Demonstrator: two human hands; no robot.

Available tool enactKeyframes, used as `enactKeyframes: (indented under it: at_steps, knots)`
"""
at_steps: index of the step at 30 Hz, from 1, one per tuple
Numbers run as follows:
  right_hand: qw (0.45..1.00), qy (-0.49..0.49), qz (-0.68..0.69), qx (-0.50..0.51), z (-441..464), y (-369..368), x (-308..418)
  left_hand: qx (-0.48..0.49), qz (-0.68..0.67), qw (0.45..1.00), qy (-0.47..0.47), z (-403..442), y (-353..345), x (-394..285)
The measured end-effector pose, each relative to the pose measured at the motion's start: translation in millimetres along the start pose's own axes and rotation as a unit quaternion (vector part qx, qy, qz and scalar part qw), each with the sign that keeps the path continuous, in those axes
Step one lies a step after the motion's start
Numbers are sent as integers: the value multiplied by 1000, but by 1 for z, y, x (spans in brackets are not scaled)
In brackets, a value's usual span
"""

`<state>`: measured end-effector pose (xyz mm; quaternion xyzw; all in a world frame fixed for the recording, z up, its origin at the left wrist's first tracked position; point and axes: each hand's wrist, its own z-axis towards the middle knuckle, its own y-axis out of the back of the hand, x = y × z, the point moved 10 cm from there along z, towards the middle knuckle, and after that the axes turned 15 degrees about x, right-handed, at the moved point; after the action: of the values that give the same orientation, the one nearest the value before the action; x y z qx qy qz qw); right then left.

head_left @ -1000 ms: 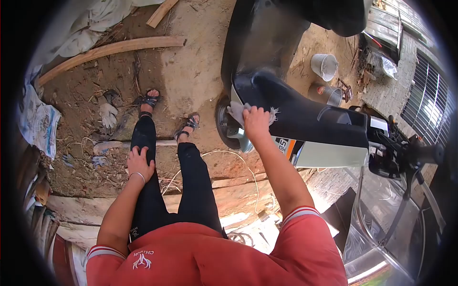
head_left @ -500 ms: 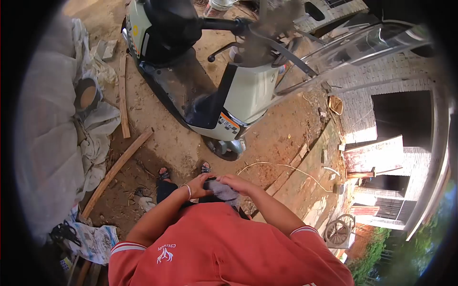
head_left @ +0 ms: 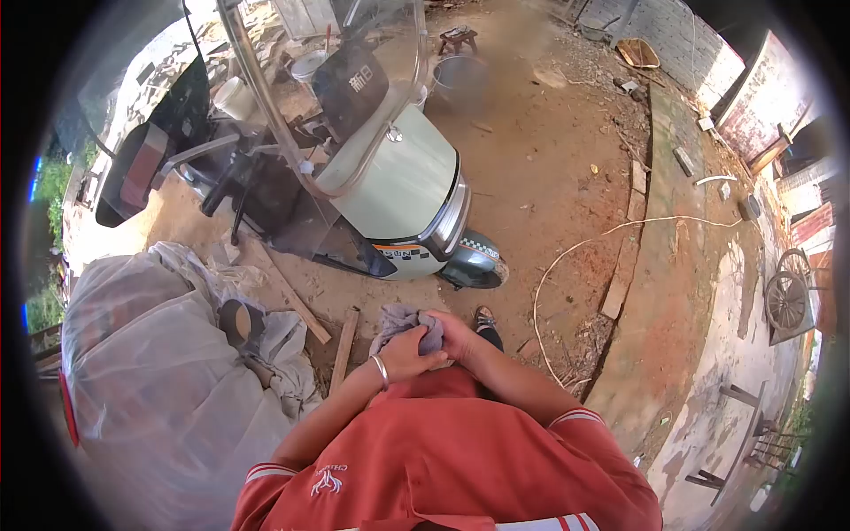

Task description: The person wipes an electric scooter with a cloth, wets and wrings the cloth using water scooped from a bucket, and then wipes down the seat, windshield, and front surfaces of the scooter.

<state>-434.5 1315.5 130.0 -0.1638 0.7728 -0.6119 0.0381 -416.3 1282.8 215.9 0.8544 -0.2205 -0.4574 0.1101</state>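
A crumpled grey-purple cloth (head_left: 396,320) is bunched up between my two hands, just in front of my red shirt. My left hand (head_left: 409,355), with a pale bracelet at the wrist, is closed around its near side. Pressed against it from the right, my right hand (head_left: 454,336) grips the same cloth, and the fingers of both hands meet there. Beyond the hands stands a pale green electric scooter (head_left: 394,181) with a clear windshield and its front wheel (head_left: 476,262) turned toward me; neither hand touches it.
Left of me is a bulky heap under translucent plastic sheeting (head_left: 168,372). Wooden planks (head_left: 297,296) lie on the dirt near it. A thin pale hose (head_left: 567,252) curves over the ground at right. A dark basin (head_left: 460,73) and white buckets (head_left: 235,98) stand farther off.
My view has turned, so the scooter now shows from its front with its windshield nearer. The cloth has been bunched and shifted in my hands, now sticking out beyond the left fingers.
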Motion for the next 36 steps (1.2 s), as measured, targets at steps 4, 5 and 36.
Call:
enactKeyframes:
  at_steps: [4, 5, 36]
  knots:
    - [981, 151, 64, -99, 11, -6, 98, -60, -362, 929, -41, -8, 55, 28]
    - [969, 204, 100, -95, 20, -7, 133, -128, -488, 863, -17, -14, 67, 60]
    - [461, 458, -743, -160, 169, -94, 404, -616, -406, 675, -20, 53, 309, 160]
